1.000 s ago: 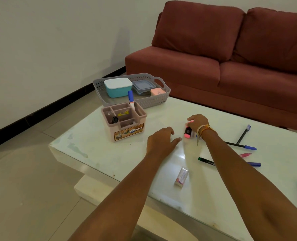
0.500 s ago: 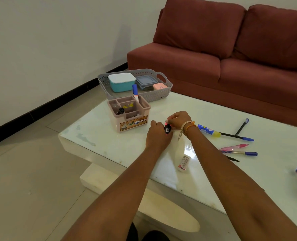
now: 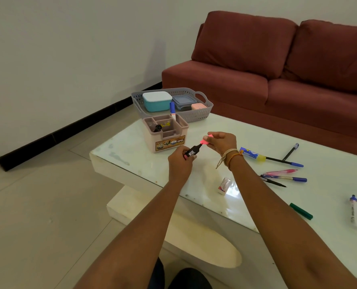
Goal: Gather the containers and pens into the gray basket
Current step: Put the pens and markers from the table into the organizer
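Above the white table, my left hand (image 3: 181, 160) grips the black barrel of a pink highlighter (image 3: 193, 151). My right hand (image 3: 221, 140) pinches the highlighter's pink cap (image 3: 207, 139) at the tip end. The gray basket (image 3: 196, 115) stands at the table's far corner and holds a teal container (image 3: 157, 101), a dark lidded container (image 3: 182, 101) and a small pink container (image 3: 198, 106). In front of the basket stands a pink compartment organizer (image 3: 166, 133) with a blue-capped marker (image 3: 172, 108) upright in it. Several pens (image 3: 284, 177) lie on the table to my right.
A small eraser (image 3: 223, 186) lies near my right forearm. A green marker (image 3: 301, 211) and a blue-tipped pen (image 3: 353, 207) lie near the table's front right. A red sofa (image 3: 277, 69) stands behind the table (image 3: 204, 184). Tiled floor is to the left.
My right hand lifted the pink highlighter from the table and my left hand took its barrel. Both hands now hold it in the air, nearer the organizer. The view shifted right.
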The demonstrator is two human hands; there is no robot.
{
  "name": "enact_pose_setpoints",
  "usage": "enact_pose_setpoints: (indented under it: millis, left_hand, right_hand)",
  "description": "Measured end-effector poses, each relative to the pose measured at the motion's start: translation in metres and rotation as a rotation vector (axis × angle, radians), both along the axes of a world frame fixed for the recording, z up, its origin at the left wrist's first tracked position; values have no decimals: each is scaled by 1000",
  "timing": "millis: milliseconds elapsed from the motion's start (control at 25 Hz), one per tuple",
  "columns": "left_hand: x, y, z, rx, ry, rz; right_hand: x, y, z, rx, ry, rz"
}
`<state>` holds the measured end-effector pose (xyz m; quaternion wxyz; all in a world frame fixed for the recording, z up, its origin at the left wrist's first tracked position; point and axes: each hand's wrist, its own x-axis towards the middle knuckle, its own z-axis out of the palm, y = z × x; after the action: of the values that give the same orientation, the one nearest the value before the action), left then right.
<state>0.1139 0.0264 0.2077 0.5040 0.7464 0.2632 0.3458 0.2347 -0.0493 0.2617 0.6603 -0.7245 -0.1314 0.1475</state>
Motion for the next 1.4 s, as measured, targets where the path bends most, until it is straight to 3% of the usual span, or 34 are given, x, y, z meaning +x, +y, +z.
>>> enact_pose_setpoints:
  millis: [840, 1160, 1400]
  left_hand:
    - [-1, 2, -1, 8, 58, 18]
    - [-2, 11, -4, -168, 15, 33]
    - [-2, 12, -5, -180, -34, 76]
  right_hand:
    - [-12, 6, -6, -88, -87, 182]
    - [-21, 32, -8, -134, -213, 227]
    - [-19, 36, -11, -149, -151, 284]
